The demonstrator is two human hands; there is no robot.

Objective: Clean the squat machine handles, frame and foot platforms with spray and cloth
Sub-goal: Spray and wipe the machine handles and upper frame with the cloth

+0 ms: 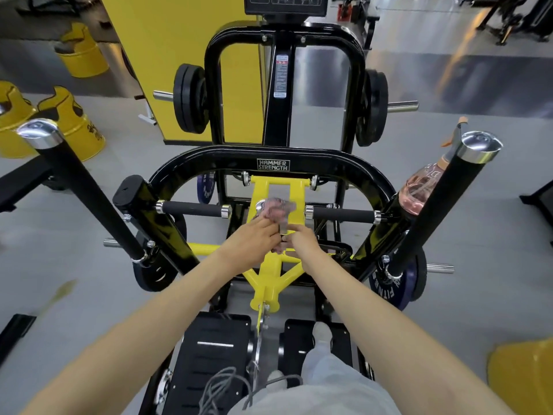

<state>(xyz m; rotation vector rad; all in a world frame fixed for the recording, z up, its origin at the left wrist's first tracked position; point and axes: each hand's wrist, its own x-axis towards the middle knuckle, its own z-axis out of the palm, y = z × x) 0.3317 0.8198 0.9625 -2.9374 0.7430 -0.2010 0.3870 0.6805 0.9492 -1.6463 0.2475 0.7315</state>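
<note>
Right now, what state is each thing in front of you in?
cloth: bunched, blurred, held by both hands.
left hand: grips the cloth.
right hand: holds the cloth.
spray bottle: rests on the black frame, pink liquid inside, untouched.
right foot platform: a foot on it.
weight plates: loaded on the frame.

The left forearm [143, 319] and the right forearm [389, 319] are bare along all their visible length, and so are the left grip [254, 238] and the right grip [302, 239]. At 6 o'clock the legs wear loose light grey trousers [326, 384]. Pale footwear [321, 333] covers one foot. Thin grey cords [221, 387] hang in loops at 7 o'clock.
</note>
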